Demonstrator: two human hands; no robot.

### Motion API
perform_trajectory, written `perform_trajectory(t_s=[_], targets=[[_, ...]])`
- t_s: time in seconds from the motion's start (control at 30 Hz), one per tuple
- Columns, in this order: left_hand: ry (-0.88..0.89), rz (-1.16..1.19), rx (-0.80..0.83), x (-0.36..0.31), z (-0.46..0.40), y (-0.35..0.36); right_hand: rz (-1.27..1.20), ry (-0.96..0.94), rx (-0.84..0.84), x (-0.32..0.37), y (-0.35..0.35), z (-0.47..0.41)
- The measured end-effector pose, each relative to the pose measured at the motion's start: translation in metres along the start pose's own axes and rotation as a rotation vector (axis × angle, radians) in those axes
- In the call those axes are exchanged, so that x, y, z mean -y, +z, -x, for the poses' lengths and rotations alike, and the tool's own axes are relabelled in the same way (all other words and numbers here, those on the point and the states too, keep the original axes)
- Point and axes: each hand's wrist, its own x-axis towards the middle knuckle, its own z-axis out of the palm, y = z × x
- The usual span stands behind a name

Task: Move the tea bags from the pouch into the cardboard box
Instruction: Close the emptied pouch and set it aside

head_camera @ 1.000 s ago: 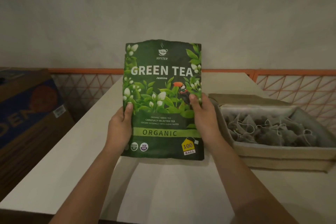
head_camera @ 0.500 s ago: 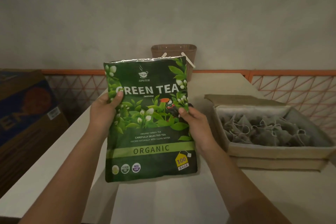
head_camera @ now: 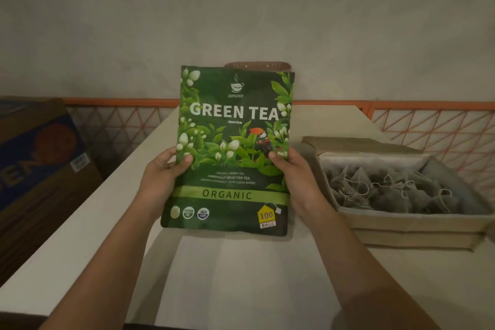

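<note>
Pouch (head_camera: pixel 233 147) swung back upright and centred, no longer tilted left as half second ago. Left hand (head_camera: pixel 163 177) grips left edge, right hand (head_camera: pixel 292 174) grips right edge, thumbs on front. Top looks closed; no pouring yet. Cardboard box (head_camera: pixel 401 222) just right on counter (head_camera: pixel 241 276), already heaped with tea bags (head_camera: pixel 388 190). Brown basket (head_camera: pixel 257 65) behind pouch, big carton (head_camera: pixel 40 169) far left. Path to box clear.
</note>
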Motion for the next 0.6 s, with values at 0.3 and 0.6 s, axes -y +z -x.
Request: perform_trajectory(t_s=[0.3,0.6], targets=[[-0.086,-0.048,-0.095,0.0,-0.003,0.001,0.079,0.077,-0.079,-0.013,0.007,0.003],[-0.004,-0.083,-0.107,-0.004,-0.001,-0.008,-0.013,0.082,-0.006,-0.007,0.012,0.001]])
